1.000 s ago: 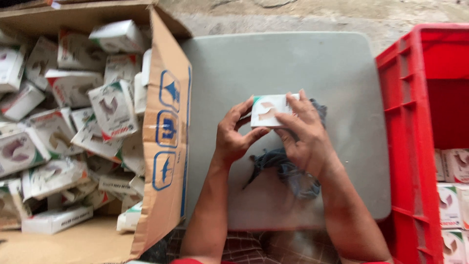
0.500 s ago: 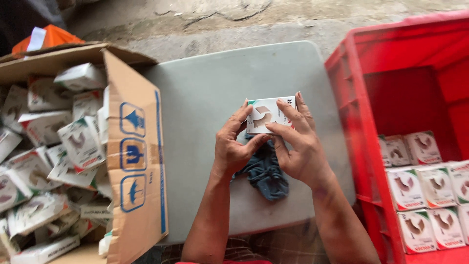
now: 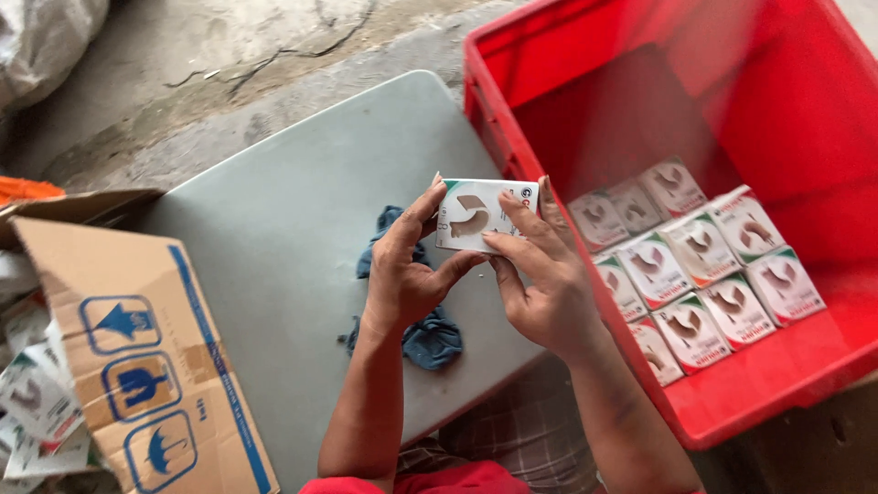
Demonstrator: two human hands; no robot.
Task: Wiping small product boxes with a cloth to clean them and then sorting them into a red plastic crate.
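White cardboard forms the small box [image 3: 483, 215], held at frame centre above the grey table [image 3: 274, 229]. Left hand [image 3: 412, 270] grips its left edge; right hand [image 3: 540, 284] grips its right side, fingers across the face. A blue cloth [image 3: 430, 338] lies beneath. Similar boxes [image 3: 695, 274] fill the red crate [image 3: 777, 110] at right; an open carton [image 3: 137, 366] sits lower left.

A grey table [image 3: 302, 210] with rounded corners is shown on a cracked, stained concrete floor [image 3: 229, 64], lit evenly by soft daylight. To the right of the table, touching its edge, a red plastic crate [image 3: 695, 82] is set; to the left of the table, an open brown cardboard carton [image 3: 137, 348] printed with blue handling symbols is seen. Beyond the table's far left corner, a pale woven sack [image 3: 46, 37] is partly visible on the floor.
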